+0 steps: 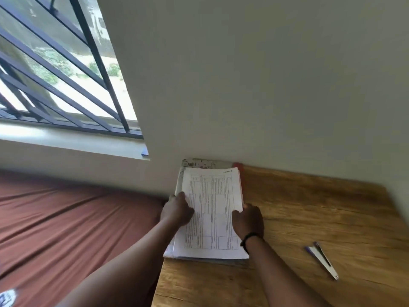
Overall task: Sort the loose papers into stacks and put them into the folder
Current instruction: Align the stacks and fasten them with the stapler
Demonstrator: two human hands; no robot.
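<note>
Both hands, left hand (177, 209) & right hand (249, 219), clamp white printed paper stack (211, 209) edges; overhanging wooden table (309, 218) corner, sheets could slide off.

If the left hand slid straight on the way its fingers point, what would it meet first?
The left hand points up along the paper stack toward the wall. It would probably meet the wall first; depth is unclear.

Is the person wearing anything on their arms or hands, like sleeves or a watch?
No sleeves show: both forearms are bare. The right hand has a thin black band around its wrist. The left hand wears nothing, no ring or watch that shows.
</note>
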